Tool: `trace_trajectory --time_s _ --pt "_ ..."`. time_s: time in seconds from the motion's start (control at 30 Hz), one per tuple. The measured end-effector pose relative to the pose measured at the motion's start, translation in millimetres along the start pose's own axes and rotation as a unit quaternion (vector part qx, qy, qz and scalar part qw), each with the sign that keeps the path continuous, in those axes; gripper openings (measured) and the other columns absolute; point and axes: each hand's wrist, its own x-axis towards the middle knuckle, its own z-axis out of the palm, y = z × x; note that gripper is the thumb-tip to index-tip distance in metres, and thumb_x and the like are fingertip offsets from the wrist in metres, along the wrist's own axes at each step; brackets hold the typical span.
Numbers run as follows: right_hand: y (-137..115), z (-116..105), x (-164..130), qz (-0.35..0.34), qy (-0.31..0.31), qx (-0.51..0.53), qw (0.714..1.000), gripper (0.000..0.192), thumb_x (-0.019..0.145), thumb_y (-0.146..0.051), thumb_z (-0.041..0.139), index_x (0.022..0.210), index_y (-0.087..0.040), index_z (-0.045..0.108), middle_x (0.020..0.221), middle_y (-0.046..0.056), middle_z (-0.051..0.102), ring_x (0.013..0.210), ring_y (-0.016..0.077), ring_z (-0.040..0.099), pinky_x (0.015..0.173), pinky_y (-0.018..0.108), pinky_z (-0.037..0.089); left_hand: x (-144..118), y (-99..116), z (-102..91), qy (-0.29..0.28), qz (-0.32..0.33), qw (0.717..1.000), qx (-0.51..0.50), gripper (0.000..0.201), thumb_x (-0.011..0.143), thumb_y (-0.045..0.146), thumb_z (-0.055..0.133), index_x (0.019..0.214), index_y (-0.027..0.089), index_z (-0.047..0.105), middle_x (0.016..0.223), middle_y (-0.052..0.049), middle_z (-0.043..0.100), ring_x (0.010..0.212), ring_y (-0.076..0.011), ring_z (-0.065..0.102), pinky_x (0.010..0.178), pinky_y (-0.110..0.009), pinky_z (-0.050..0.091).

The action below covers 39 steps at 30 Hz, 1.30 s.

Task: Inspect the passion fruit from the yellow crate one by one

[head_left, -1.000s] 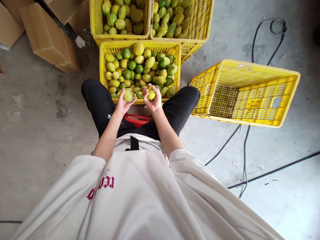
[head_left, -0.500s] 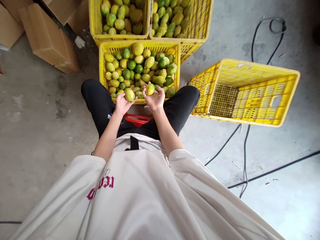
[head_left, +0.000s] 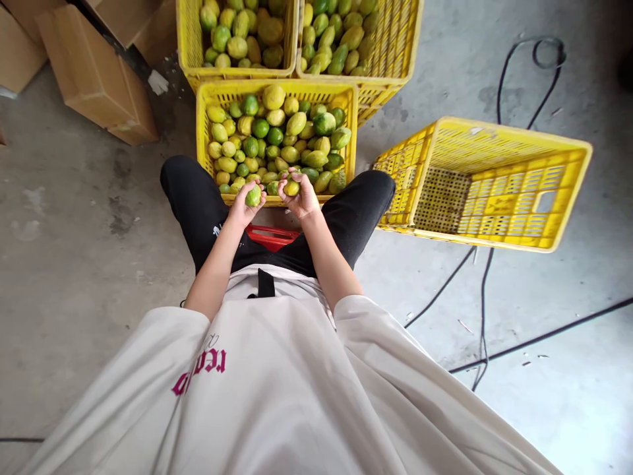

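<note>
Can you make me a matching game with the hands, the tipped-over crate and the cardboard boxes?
Things:
1. left hand
2. right hand
3. tipped yellow crate
4. cardboard boxes

States or places:
A. on its side, nothing in it
B. holds a greener fruit
C. on the floor, upper left
D. holds a yellower fruit

Pairs: 1-B, 2-D, 3-A, 4-C

We are seeing bare concrete floor [head_left: 74,251] lying open to our left; the tipped empty yellow plastic crate [head_left: 487,185] and black cables [head_left: 482,310] are crowding the right, and three fruit-filled yellow plastic crates [head_left: 202,125] are blocking ahead.
</note>
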Motion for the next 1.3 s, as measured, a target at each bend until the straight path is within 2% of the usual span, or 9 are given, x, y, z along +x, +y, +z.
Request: trace_trajectory --time_s 0.13,0.3,0.37,0.53,0.73,0.93,1.07,1.17,1.3 --pt "-1 -2 0 -0.018 -0.026 -0.018 0.999 0.014 0.091 -0.027 0.071 0.101 -0.028 0.061 0.082 -0.004 0.072 0.078 0.0153 0.075 0.072 0.026 0.068 2 2 -2.2 -0.001 0.018 1.000 -0.023 0.028 0.109 0.029 0.051 0.088 0.020 0.068 0.079 0.000 0.073 0.078 -0.0100 0.075 0.081 -0.018 0.061" --pt "-6 2 -7 -0.011 -0.059 -0.006 0.998 0.021 0.093 -0.032 0.063 0.113 -0.029 0.066 0.100 0.001 0.080 0.106 0.0248 0.078 0.088 0.044 0.070 -1 4 -3.9 -0.053 0.042 0.994 -0.084 0.038 0.109 0.034 0.036 0.115 0.018 0.070 0.105 -0.011 0.080 0.123 -0.0242 0.076 0.103 -0.038 0.064" --pt "-5 5 -10 -0.017 -0.062 -0.004 0.998 0.015 0.095 -0.031 0.063 0.109 -0.029 0.067 0.101 0.000 0.079 0.103 0.0217 0.077 0.087 0.040 0.070 -2 4 -3.0 -0.049 0.044 0.994 -0.086 0.036 0.109 0.031 0.037 0.117 0.018 0.069 0.104 -0.009 0.080 0.120 -0.0223 0.077 0.102 -0.035 0.065" --pt "-4 5 -9 0.026 -0.037 0.044 0.998 0.004 0.099 -0.028 0.065 0.096 -0.026 0.063 0.080 -0.005 0.070 0.070 0.0100 0.069 0.074 0.020 0.067 -4 3 0.2 -0.007 0.023 0.997 -0.072 0.030 0.111 0.034 0.047 0.090 0.021 0.063 0.072 0.000 0.069 0.072 -0.0108 0.072 0.075 -0.020 0.062" --pt "-7 -1 -1 0.075 -0.027 0.033 0.996 0.017 0.092 -0.018 0.071 0.090 -0.025 0.056 0.072 -0.008 0.065 0.054 0.0061 0.057 0.042 0.009 0.045 -7 4 1.1 -0.023 0.032 0.998 -0.044 0.033 0.109 0.020 0.042 0.085 0.019 0.065 0.077 0.001 0.070 0.063 -0.0062 0.067 0.062 -0.014 0.051" --pt "-6 -4 0 0.037 -0.030 0.045 0.998 0.010 0.095 -0.026 0.067 0.091 -0.026 0.059 0.077 -0.006 0.070 0.061 0.0084 0.064 0.048 0.012 0.052 -1 4 -3.6 -0.039 0.043 0.996 -0.070 0.035 0.110 0.039 0.044 0.093 0.020 0.068 0.083 -0.002 0.073 0.080 -0.0126 0.075 0.077 -0.023 0.061" --pt "-8 -1 -7 -0.008 -0.066 0.058 0.996 0.022 0.093 -0.045 0.071 0.102 -0.027 0.064 0.096 0.002 0.078 0.096 0.0239 0.078 0.075 0.039 0.070 1 4 -5.9 -0.051 0.047 0.995 -0.076 0.039 0.110 0.038 0.037 0.111 0.018 0.070 0.107 -0.009 0.079 0.120 -0.0209 0.077 0.100 -0.032 0.064" --pt "-8 3 -9 -0.017 -0.049 0.053 0.997 0.011 0.097 -0.036 0.064 0.104 -0.027 0.066 0.104 0.002 0.080 0.110 0.0245 0.078 0.085 0.044 0.071 2 3 -5.4 -0.044 0.036 0.996 -0.066 0.037 0.112 0.039 0.040 0.106 0.018 0.070 0.101 -0.008 0.078 0.109 -0.0173 0.079 0.092 -0.025 0.065" --pt "-4 3 -4 -0.023 -0.026 0.034 0.999 0.003 0.100 -0.030 0.062 0.100 -0.030 0.065 0.092 -0.003 0.077 0.093 0.0158 0.078 0.079 0.029 0.071 0 2 -2.6 -0.019 0.022 0.998 -0.058 0.034 0.112 0.039 0.045 0.091 0.020 0.064 0.079 -0.003 0.071 0.085 -0.0139 0.078 0.078 -0.021 0.065"
